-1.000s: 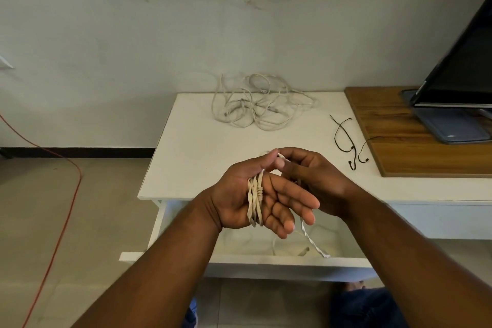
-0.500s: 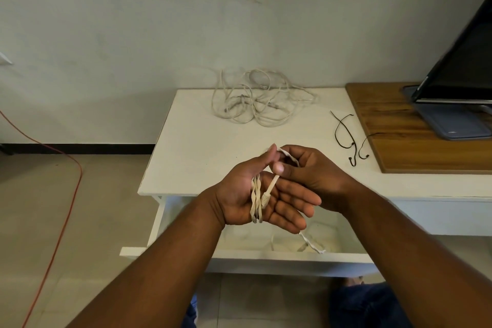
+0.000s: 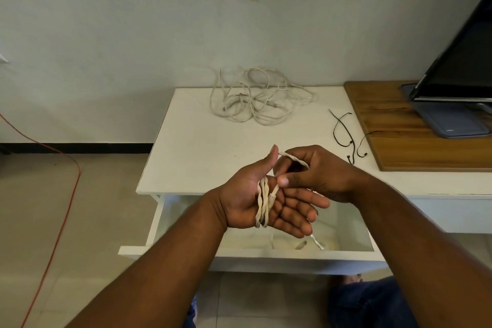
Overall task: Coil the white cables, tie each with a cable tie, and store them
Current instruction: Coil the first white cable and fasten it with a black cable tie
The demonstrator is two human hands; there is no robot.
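Nearest, the drawer (image 3: 239, 257) stands pulled out under the tabletop (image 3: 202, 157), ready to receive coils. Pale strands lie on its floor, but whether they are a finished coil cannot be told. Above it, the left hand (image 3: 269, 202) is held palm up with the thumb raised and the fingers (image 3: 306, 201) extended and relaxed. It serves as the former, and three or so turns of the cable (image 3: 262, 202) run round the palm. A connector (image 3: 271, 197) lies against the palm beside these turns. The right hand (image 3: 322, 173) is touching the left hand's upper edge. Its fingers are curled round the cable and its thumb pinches the strand just above the connector, with a loop passing over its index finger. A free tail (image 3: 317, 243) hangs below the left hand over the drawer, so winding is judged incomplete. Beyond the hands, two black ties (image 3: 343, 130) lie unused on the tabletop near the wooden board (image 3: 399, 141). At the rear edge, against the wall, a tangle (image 3: 258, 98) of white cables lies uncoiled. A monitor (image 3: 458, 61) stands on the board at far right. Outstanding for this cable: finish winding, tie, store. Then repeat for the tangle.
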